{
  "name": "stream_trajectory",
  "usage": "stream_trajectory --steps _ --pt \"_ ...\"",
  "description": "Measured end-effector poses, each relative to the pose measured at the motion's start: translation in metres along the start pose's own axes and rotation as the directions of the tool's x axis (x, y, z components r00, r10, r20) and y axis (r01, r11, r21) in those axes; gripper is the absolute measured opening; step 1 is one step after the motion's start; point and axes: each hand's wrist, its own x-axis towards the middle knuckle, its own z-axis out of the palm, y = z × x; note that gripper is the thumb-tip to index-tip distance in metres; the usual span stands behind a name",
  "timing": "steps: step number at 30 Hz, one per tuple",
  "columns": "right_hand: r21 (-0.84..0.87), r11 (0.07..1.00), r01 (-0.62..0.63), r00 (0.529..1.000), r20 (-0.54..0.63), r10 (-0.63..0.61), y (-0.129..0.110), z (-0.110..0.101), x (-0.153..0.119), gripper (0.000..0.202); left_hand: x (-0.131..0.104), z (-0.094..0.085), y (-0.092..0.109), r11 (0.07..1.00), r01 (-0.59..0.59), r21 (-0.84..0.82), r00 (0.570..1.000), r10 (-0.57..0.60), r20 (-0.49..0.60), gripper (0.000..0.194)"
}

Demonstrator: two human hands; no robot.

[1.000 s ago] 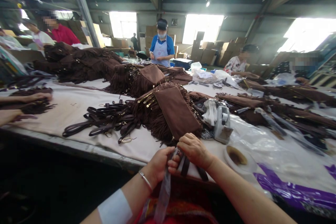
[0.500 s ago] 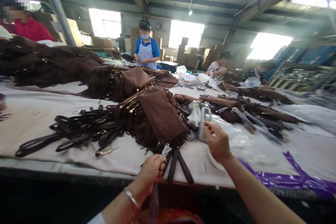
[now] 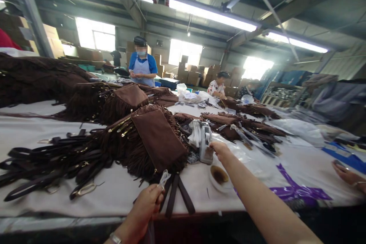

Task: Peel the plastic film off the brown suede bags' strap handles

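Note:
My left hand (image 3: 147, 205) is closed round a twisted piece of clear plastic (image 3: 165, 178). Its gathered end sticks up past the thumb, and more of it hangs below the fist. At the near end of a grey tape dispenser (image 3: 206, 144), the fingers of my right hand (image 3: 221, 150) are pinched together; what lies between them is too small to make out. Just beyond my left hand, a brown fringed pouch (image 3: 158, 137) tops a stack of similar pouches with gold zips. Dark straps (image 3: 185, 196) stick out under the stack.
Dark wrist straps with metal clasps (image 3: 85, 189) lie heaped at left. A small white dish (image 3: 225, 187) with something brown in it sits by my right forearm. Purple plastic (image 3: 300, 190) lies farther right, near another person's hand (image 3: 347, 175). Co-workers (image 3: 143, 66) are across the table.
The view has swung right and tilted up a little. My right hand has come in against the tape dispenser's near end, uncovering the white dish. My left hand keeps its hold on the clear plastic.

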Motion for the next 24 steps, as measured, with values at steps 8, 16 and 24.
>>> stream_trajectory --steps 8,16,24 --pt "-0.11 0.991 -0.071 0.995 -0.073 0.064 0.017 -0.001 -0.044 0.021 0.003 -0.003 0.0 1.0 0.021 -0.003 1.0 -0.021 0.021 0.047" --pt "-0.381 0.924 0.039 0.999 0.02 -0.034 0.015 -0.012 -0.031 0.015 0.002 0.002 -0.007 0.997 -0.055 0.056 0.998 0.057 -0.033 0.036" --pt "-0.079 0.989 0.125 0.804 0.593 -0.054 -0.023 0.021 -0.112 0.024 -0.001 -0.006 -0.011 0.874 -0.244 0.419 0.939 0.321 -0.123 0.029"
